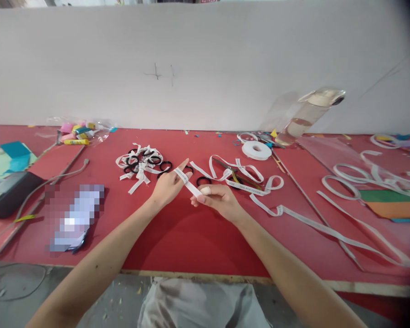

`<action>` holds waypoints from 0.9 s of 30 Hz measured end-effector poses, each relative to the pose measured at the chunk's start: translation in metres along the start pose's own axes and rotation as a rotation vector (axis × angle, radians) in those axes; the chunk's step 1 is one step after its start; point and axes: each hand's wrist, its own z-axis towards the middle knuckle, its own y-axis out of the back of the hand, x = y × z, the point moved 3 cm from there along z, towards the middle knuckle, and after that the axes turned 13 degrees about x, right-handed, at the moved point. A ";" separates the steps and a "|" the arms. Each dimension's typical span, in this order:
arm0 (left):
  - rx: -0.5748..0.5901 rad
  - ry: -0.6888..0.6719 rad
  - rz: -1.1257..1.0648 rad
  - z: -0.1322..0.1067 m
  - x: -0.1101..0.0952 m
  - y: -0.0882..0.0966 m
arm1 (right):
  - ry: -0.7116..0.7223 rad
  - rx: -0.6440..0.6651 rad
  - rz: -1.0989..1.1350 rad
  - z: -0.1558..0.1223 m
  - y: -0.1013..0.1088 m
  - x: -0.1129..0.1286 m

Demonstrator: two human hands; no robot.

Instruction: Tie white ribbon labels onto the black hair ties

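A short white ribbon (192, 187) with dark print stretches between my hands above the red table. My left hand (169, 187) has it lying across the index finger and thumb, the index pointing forward. At its near end my right hand (220, 200) pinches the ribbon between thumb and fingers; a pale wrap covers one fingertip. Just beyond my hands lie loose black hair ties (204, 181). Left of them is a heap of black hair ties with white ribbon bows (141, 161). Scissors (233, 171) rest among printed ribbon strips (248, 187) to the right.
A white ribbon roll (248, 154) and a tilted bottle (302, 119) stand at the back right. Long ribbon (314, 222) trails across the right side. On the left are a blurred-out phone (77, 218), a cable (54, 176), a dark case (15, 193) and a bag of coloured items (78, 132).
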 end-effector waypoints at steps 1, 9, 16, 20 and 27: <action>0.003 0.021 0.086 0.000 -0.001 0.000 | 0.021 -0.006 0.038 0.000 0.001 0.000; 0.239 -0.034 0.610 -0.005 -0.008 -0.023 | 0.094 -0.067 0.159 -0.002 0.016 0.000; 0.397 -0.206 0.464 -0.023 -0.028 -0.042 | -0.090 -0.230 0.075 0.002 0.024 -0.007; 0.495 -0.292 0.104 -0.031 -0.037 -0.040 | -0.053 -0.221 -0.012 0.003 0.021 -0.008; 0.489 -0.254 -0.466 -0.029 -0.038 -0.040 | -0.121 -0.322 -0.070 0.007 0.022 -0.018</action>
